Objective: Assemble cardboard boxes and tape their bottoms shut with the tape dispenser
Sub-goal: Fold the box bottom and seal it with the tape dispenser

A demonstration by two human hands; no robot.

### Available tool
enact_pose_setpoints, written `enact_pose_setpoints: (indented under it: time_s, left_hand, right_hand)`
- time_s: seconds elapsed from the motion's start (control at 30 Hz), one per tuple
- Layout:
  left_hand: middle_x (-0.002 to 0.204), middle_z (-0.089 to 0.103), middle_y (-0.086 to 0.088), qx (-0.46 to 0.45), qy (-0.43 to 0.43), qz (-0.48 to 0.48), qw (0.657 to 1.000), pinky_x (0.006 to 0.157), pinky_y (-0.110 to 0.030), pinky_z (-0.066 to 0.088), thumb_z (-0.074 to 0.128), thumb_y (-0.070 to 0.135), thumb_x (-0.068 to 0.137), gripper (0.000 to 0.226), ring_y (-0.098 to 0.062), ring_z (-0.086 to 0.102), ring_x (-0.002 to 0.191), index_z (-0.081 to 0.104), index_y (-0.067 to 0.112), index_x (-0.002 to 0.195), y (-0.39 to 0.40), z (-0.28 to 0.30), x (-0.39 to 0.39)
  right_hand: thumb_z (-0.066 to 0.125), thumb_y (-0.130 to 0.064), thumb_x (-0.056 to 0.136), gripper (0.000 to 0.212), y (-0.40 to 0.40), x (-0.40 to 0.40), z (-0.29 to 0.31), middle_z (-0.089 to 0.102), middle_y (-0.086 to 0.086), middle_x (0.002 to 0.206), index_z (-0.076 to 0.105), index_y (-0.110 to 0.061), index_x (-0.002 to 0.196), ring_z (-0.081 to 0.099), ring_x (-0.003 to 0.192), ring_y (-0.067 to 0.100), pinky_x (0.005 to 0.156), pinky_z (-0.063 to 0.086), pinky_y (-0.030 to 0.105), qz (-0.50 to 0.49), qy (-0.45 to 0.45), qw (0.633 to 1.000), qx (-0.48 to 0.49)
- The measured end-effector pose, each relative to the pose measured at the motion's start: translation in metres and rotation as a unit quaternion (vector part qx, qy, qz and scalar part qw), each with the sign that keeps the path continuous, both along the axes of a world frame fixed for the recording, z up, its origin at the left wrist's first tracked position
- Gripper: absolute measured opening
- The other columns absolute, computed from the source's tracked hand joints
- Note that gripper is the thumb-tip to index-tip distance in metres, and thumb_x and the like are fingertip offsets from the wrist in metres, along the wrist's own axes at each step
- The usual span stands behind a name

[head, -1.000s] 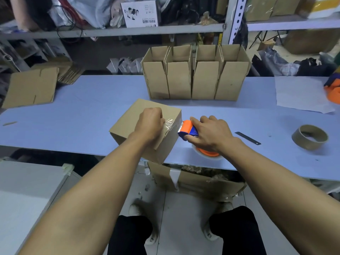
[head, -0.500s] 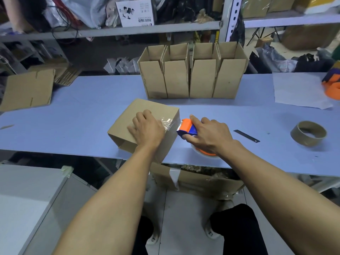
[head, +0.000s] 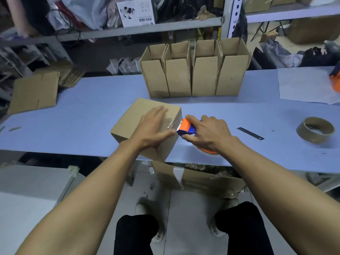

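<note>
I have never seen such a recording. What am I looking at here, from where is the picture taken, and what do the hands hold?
No machine: a person wears a camera on the head, looking down at their own arms. The left hand presses flat on a cardboard box on the blue table. The right hand grips an orange and blue tape dispenser at the box's edge. Behind stand four open boxes. To the right lie a blade and an empty tape core; to the left, flat cardboard.

A packing stockroom: cluttered metal shelving (head: 139, 30), cartons (head: 195, 74) lined on a worktable (head: 82, 115).
</note>
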State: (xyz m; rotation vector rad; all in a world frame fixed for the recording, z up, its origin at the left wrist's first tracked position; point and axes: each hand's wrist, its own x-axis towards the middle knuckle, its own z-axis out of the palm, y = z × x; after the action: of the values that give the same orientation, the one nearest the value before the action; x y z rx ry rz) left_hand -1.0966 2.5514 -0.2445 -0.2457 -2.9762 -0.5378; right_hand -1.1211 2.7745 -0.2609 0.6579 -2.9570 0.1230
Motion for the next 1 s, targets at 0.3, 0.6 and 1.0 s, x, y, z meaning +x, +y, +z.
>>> enact_pose_setpoints:
  time_s: [0.3, 0.6, 1.0]
  left_hand:
    - [0.165, 0.009, 0.005, -0.006, -0.05, -0.007, 0.999, 0.119, -0.051, -0.002, 0.046, 0.021, 0.1, 0.064, -0.015, 0.002, 0.152, 0.017, 0.021, 0.157, 0.013, -0.018, 0.013]
    - [0.165, 0.008, 0.003, 0.012, -0.054, 0.01, 0.998, 0.12, -0.05, 0.0, 0.045, 0.017, 0.1, 0.063, -0.016, 0.003, 0.152, 0.018, 0.02, 0.157, 0.016, -0.018, 0.014]
    - [0.164, 0.017, 0.0, 0.064, -0.037, 0.029, 0.997, 0.119, -0.051, 0.004, 0.042, 0.006, 0.095, 0.059, -0.021, 0.011, 0.151, 0.031, 0.017, 0.152, 0.019, -0.023, 0.015]
  right_hand:
    - [0.04, -0.077, 0.088, 0.081, 0.011, 0.006, 0.004, 0.058, 0.01, 0.118, 0.013, -0.041, 0.155, 0.061, 0.097, 0.034, 0.069, 0.039, 0.034, 0.017, -0.002, 1.0, 0.011]
    - [0.031, -0.083, 0.085, 0.083, 0.011, 0.018, 0.011, 0.06, 0.01, 0.117, 0.017, -0.04, 0.154, 0.061, 0.097, 0.032, 0.071, 0.045, 0.034, 0.012, -0.009, 1.0, 0.009]
    - [0.032, -0.077, 0.088, 0.064, 0.011, 0.029, 0.013, 0.054, 0.005, 0.089, 0.034, -0.039, 0.138, 0.051, 0.068, 0.033, 0.058, 0.034, 0.032, -0.01, 0.022, 1.0, -0.003]
